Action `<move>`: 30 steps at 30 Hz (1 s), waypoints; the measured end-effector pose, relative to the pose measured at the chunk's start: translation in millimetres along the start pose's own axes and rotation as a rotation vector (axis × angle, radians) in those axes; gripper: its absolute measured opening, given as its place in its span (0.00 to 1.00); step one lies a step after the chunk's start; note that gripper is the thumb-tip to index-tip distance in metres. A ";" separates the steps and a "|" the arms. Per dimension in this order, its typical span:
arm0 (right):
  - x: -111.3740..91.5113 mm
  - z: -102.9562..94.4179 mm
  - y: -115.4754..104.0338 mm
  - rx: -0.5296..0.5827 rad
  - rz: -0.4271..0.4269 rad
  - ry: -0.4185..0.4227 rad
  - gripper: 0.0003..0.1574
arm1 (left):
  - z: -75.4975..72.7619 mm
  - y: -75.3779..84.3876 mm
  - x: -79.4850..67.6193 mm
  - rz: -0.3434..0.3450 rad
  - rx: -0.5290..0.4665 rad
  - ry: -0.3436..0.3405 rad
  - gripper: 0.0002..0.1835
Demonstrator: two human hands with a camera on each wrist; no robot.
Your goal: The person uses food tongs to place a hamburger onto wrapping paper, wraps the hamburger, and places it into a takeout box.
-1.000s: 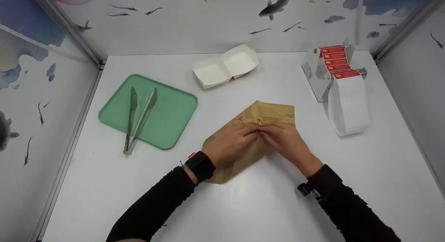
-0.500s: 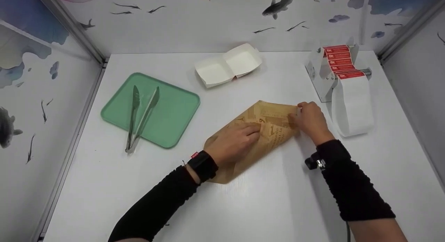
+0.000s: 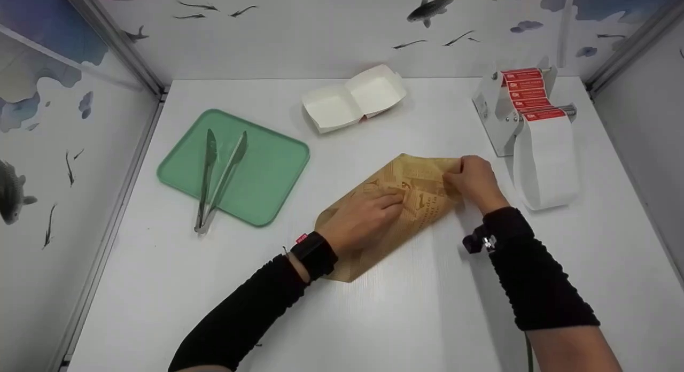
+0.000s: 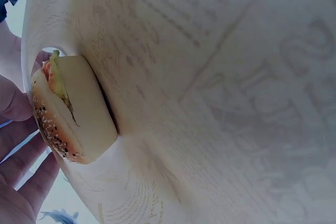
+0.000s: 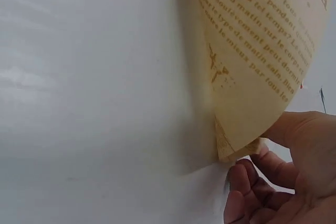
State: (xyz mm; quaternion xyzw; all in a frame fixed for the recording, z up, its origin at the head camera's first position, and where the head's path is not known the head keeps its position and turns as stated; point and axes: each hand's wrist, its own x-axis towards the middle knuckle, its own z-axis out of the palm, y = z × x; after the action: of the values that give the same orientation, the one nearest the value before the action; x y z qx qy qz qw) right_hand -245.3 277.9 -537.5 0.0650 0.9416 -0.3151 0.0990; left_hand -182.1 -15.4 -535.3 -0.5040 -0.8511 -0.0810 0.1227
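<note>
A sheet of brown printed wrapping paper lies slantwise on the white table, folded over. My left hand rests on its fold, fingers lying flat together. In the left wrist view, a sesame-topped burger with lettuce sits inside the paper, hidden from the head view. The left hand has its fingers stretched along the seeded side of the bun. At the paper's right corner, my right hand pinches the edge. The right wrist view shows thumb and fingers of that hand gripping the curled paper corner.
A green tray stands at the left with metal tongs lying across it. An opened white carton sits at the back. Back right stands a label dispenser with red labels and a hanging white strip.
My right hand has left the left hand's side at the middle of the paper and moved right, taking hold of the right corner. The left hand stays on the fold.
</note>
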 end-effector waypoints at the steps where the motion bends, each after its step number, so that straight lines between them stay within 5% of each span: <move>1: 0.2 0.7 0.1 0.009 0.001 0.007 0.15 | 0.4 0.0 0.1 -0.001 -0.001 -0.002 0.15; 8: -3.5 4.4 -6.7 0.133 -0.052 0.089 0.15 | 1.4 1.1 -0.6 -0.009 0.005 -0.013 0.14; 17: -27.4 14.2 -34.2 0.206 -0.290 0.204 0.15 | 1.7 0.5 -0.7 -0.012 -0.010 -0.014 0.14; 22: -38.1 13.2 -49.4 0.122 -0.324 0.202 0.26 | -0.8 1.2 -1.6 -0.023 -0.014 -0.024 0.15; 30: -27.7 16.6 -42.8 -0.128 -0.198 0.204 0.24 | -1.2 2.5 -1.3 -0.041 -0.010 -0.053 0.15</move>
State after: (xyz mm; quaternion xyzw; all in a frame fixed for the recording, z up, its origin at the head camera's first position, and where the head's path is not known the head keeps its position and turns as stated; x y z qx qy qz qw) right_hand -223.9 232.2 -519.4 -0.0029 0.9667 -0.2546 -0.0247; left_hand -179.2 -15.6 -534.5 -0.4892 -0.8637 -0.0741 0.0958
